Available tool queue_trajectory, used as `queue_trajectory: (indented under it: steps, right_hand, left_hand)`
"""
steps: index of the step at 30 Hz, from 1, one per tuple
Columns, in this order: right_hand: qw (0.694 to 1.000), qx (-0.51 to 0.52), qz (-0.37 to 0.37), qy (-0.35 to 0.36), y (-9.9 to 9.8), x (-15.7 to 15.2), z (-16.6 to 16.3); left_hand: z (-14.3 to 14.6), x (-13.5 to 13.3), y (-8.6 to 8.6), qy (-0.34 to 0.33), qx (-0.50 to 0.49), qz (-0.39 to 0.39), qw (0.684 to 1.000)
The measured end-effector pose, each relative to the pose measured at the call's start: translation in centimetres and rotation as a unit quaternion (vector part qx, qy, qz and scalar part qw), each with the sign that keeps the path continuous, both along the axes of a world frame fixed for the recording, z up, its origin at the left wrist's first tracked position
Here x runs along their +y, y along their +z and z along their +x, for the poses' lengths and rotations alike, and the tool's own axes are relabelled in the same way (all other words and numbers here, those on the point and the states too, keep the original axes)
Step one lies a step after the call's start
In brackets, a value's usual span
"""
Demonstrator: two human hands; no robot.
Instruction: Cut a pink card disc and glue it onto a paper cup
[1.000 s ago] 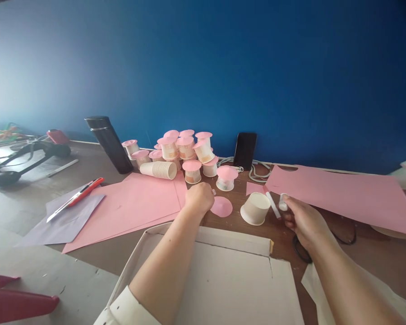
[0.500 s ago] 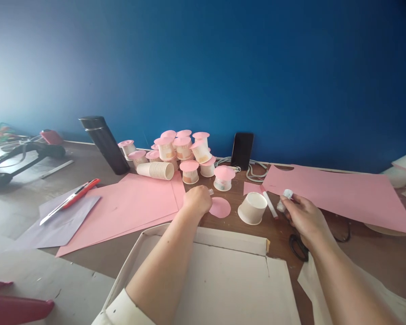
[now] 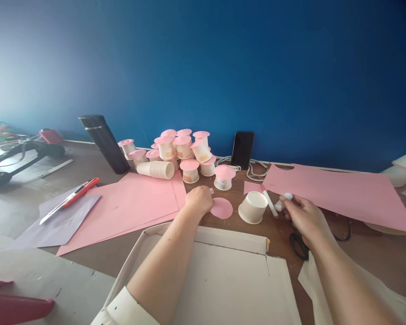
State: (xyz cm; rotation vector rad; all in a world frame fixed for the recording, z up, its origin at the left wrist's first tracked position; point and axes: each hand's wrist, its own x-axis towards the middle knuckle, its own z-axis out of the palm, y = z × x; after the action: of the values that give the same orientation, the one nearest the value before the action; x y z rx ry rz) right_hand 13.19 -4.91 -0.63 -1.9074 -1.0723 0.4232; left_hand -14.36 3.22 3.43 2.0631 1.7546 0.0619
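My right hand (image 3: 306, 219) is closed around a small white tube (image 3: 284, 201), held above the table to the right of a white paper cup (image 3: 252, 208). A white marker with a red end (image 3: 269, 202) lies between the cup and that hand. My left hand (image 3: 199, 199) is closed, resting by the left edge of a round pink paper disc (image 3: 222, 208). A small translucent bit (image 3: 211, 191) shows past its fingers, too little to name. Behind are several paper cups with pink discs on top (image 3: 190, 169).
A white cardboard tray (image 3: 237, 280) lies in front. Pink sheets (image 3: 138, 203) and a red utility knife (image 3: 71, 198) are left; another pink sheet (image 3: 338, 194) and black scissors (image 3: 298, 247) right. A black flask (image 3: 104, 144), stacked cups (image 3: 155, 170) and a phone (image 3: 242, 150) stand or lie behind.
My right hand has turned the white tube slightly and lowered it a little. My left hand has shifted barely to the right, with the pink disc beside it.
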Motion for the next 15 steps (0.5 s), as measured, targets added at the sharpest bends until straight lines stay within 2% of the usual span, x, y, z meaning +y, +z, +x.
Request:
queue_trajectory:
  steps: [5, 15]
  right_hand:
    - [0.998, -0.029, -0.054, 0.005, 0.43, 0.0, -0.12]
    - [0.995, -0.04, -0.085, -0.016, 0.81, 0.19, -0.32]
  left_hand:
    - [0.0, 0.12, -0.37, -0.003, -0.016, -0.002, 1.0]
    - [-0.04, 0.12, -0.4, -0.013, -0.019, 0.0, 1.0]
